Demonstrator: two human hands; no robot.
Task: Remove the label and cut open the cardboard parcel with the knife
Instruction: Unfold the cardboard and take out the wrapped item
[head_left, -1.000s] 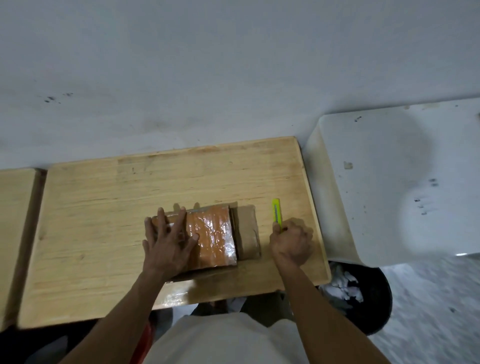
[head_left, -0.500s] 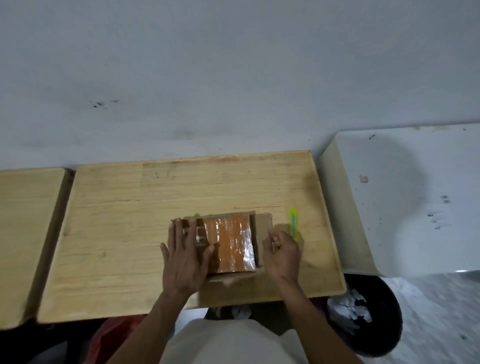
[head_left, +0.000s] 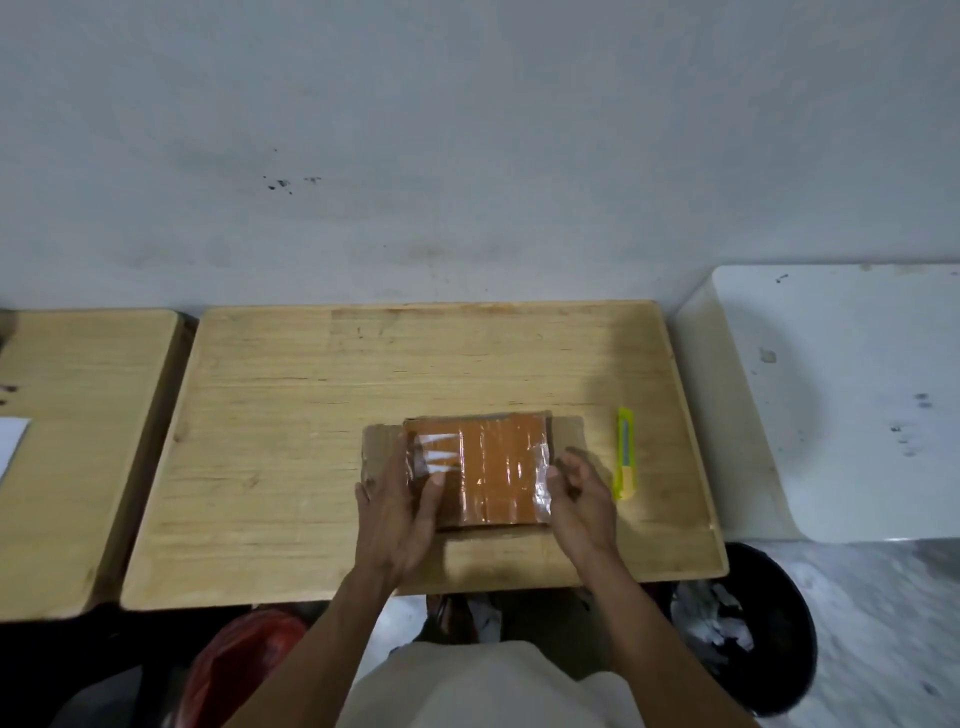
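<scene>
A flat cardboard parcel (head_left: 498, 467) wrapped in glossy orange-brown tape lies on the wooden table (head_left: 311, 441), with plain cardboard flaps sticking out at its left and right ends. My left hand (head_left: 400, 514) rests on the parcel's near left part, thumb on top of the tape. At the parcel's right edge is my right hand (head_left: 579, 499), fingertips touching the clear film there. A yellow utility knife (head_left: 626, 452) lies on the table just right of my right hand, untouched.
A second wooden table (head_left: 78, 457) stands to the left with a white sheet (head_left: 10, 441) at its edge. A white cabinet top (head_left: 841, 395) is at the right. Below it stands a black bin (head_left: 753, 629) with crumpled paper. A red object (head_left: 244, 660) sits under the table.
My right hand has let go of the knife, which now lies on the table, and moved left to the parcel's right edge. My left hand slid toward the near left side.
</scene>
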